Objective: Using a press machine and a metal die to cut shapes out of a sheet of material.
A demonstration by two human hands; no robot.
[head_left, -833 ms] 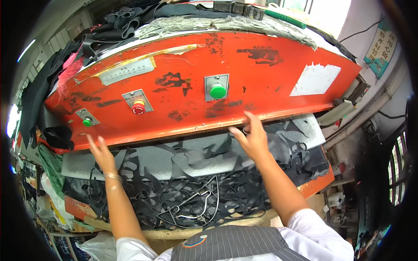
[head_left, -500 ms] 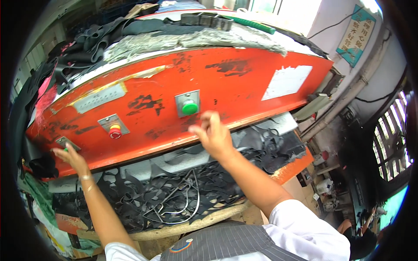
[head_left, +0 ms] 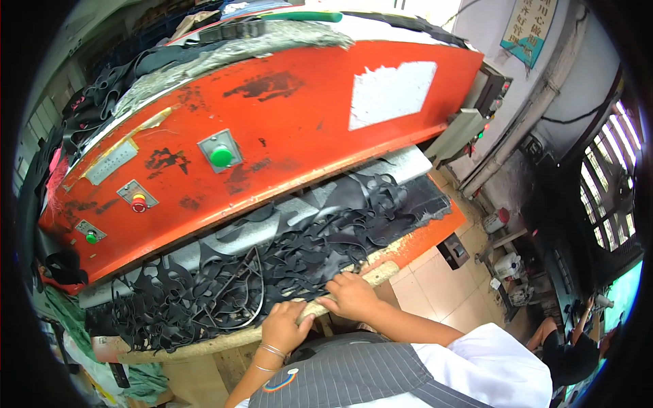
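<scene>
Black scraps (head_left: 272,272) lie by both hands (head_left: 320,313) on the wooden edge (head_left: 204,343).

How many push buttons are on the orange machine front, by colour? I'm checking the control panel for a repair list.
Green buttons: 2, a large one mid-panel and a small one at the far left.
Red buttons: 1, between the two green ones.
Total: 3 buttons on the orange machine front.
</scene>
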